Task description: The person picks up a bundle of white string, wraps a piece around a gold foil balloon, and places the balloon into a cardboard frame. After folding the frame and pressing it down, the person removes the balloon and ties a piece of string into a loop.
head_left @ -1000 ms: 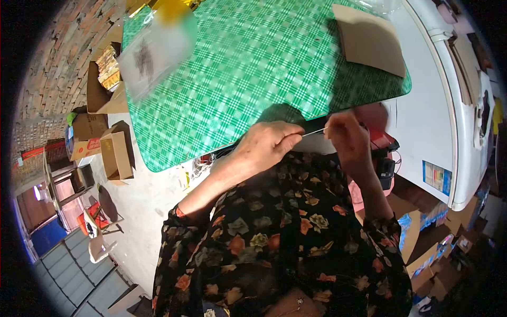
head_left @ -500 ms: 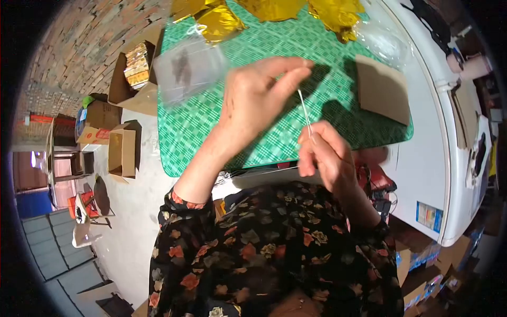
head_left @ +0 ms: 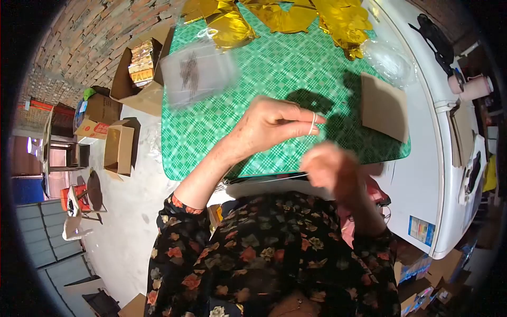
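My left hand (head_left: 272, 124) hovers above the front part of the green checked tabletop (head_left: 285, 58). Its thumb and fingers point right, and a thin white string (head_left: 313, 122) is looped around their tips. Just below and to the right, my right hand (head_left: 331, 168) is curled and blurred by motion. The string runs from near my lap along the table's front edge up to this hand; the exact grip is smeared.
Gold foil pieces (head_left: 288, 18) lie at the far edge. A clear plastic bag (head_left: 198, 71) is at left, a crumpled clear bag (head_left: 391, 61) and a cardboard piece (head_left: 384, 108) at right. A white fridge (head_left: 417, 174) flanks the right side; cardboard boxes (head_left: 119, 148) stand left.
My left hand has come down and nearer to me, and the string now loops round its fingertips. My right hand has moved slightly down and blurred. The whole view has shifted a little.
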